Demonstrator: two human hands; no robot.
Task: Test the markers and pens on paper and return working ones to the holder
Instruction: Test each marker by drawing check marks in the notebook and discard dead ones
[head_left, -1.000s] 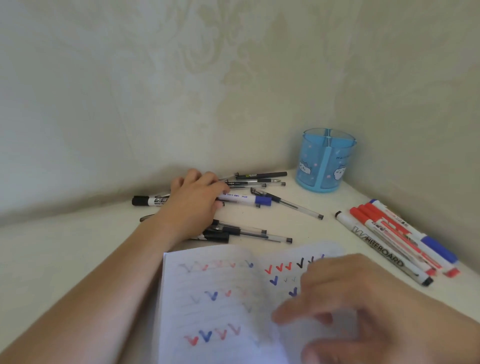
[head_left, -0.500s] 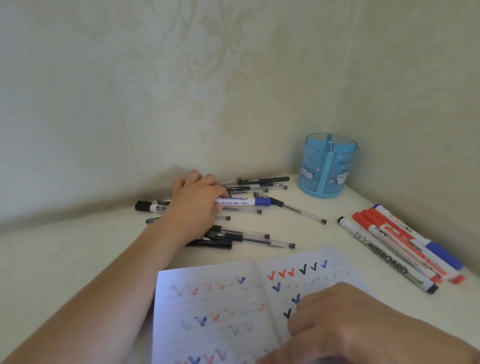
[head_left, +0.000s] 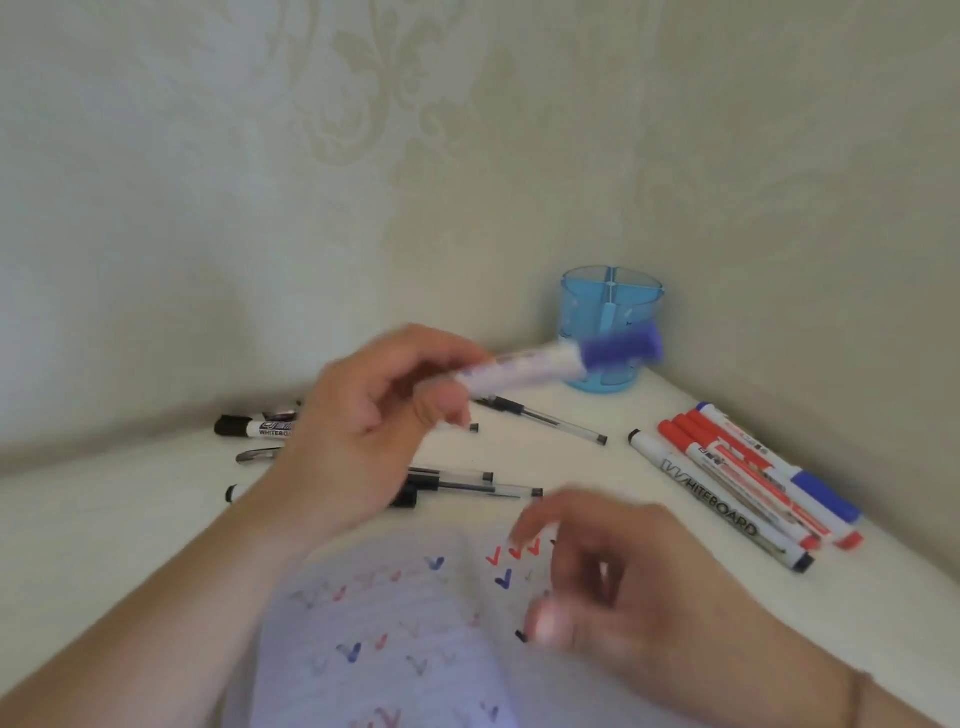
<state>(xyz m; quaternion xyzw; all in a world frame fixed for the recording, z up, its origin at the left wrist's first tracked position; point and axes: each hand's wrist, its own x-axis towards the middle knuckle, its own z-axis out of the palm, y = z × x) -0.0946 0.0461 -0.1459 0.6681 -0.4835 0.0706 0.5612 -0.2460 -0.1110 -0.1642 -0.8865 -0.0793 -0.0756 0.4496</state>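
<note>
Above the pen pile, left hand (head_left: 363, 431) is raised off the surface, fingers closed round a white marker with blue cap (head_left: 561, 364); marker blurred, roughly level, cap end pointing right and overlapping the blue holder (head_left: 613, 291) in view. Right hand (head_left: 618, 582) hovers over the open notebook (head_left: 395, 639), fingers loosely curled, blurred, gripping nothing that can be made out; a small dark mark shows by its thumb, can't tell what. Notebook pages carry red, blue and black tick marks. Behind and under left hand: loose pens (head_left: 540, 418) and a black-capped whiteboard marker (head_left: 249, 427) lie scattered on the pale surface (head_left: 104, 530). Holder stands upright in the far corner against the wall (head_left: 467, 156), divided into compartments, none visibly holding a pen. Right of notebook, a row of markers (head_left: 743, 483) lies side by side on the surface: one black-capped, two red, one blue, touching each other, well apart from holder.
</note>
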